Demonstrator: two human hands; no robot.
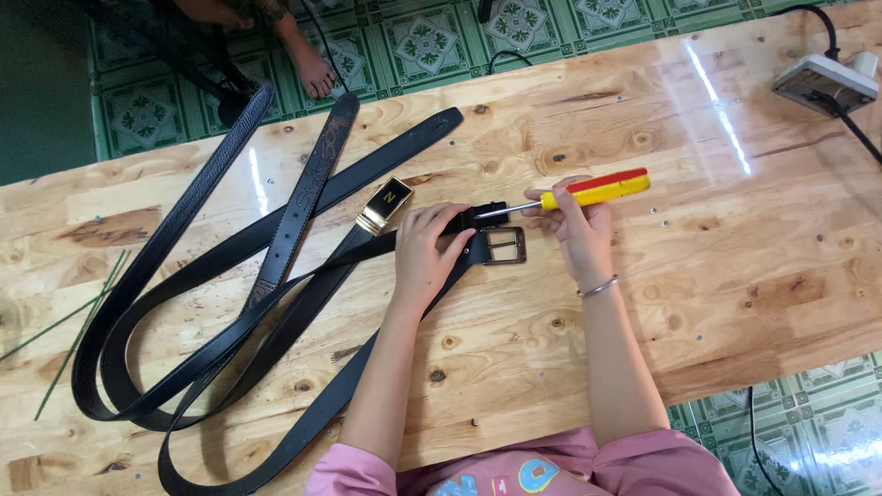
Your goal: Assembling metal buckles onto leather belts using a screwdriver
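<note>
A person sits at a wooden table (570,367) with black belts on it. The left hand (424,250) lies on top of a belt (303,303), right beside its square silver buckle (503,246). The fingers (450,219) are curled down and press the belt end flat, with the fingertips touching a small black clip (485,215) just above the buckle. The right hand (574,225) is on the other side of the buckle and very near it. It is closed around a screwdriver (588,191) with a yellow and red handle. The thumb and fingers pinch the handle, and the thin metal tip points at the black clip and touches it. So the buckle and the clip sit between the two hands, close to both. A thin silver bracelet (599,287) is on the right wrist. To the left of the buckle is a gold and black buckle (386,205) on another belt. More black belts (184,239) loop and cross farther left of the buckle, lying one over another. Thin green stems (83,331) lie far left of the buckle, near the table edge. Far right of the buckle, at the table corner, is a white power strip (822,81) with a black cord. Small screws (654,212) are dotted on the wood to the right of the buckle. There are no boxes or bowls on the table.
</note>
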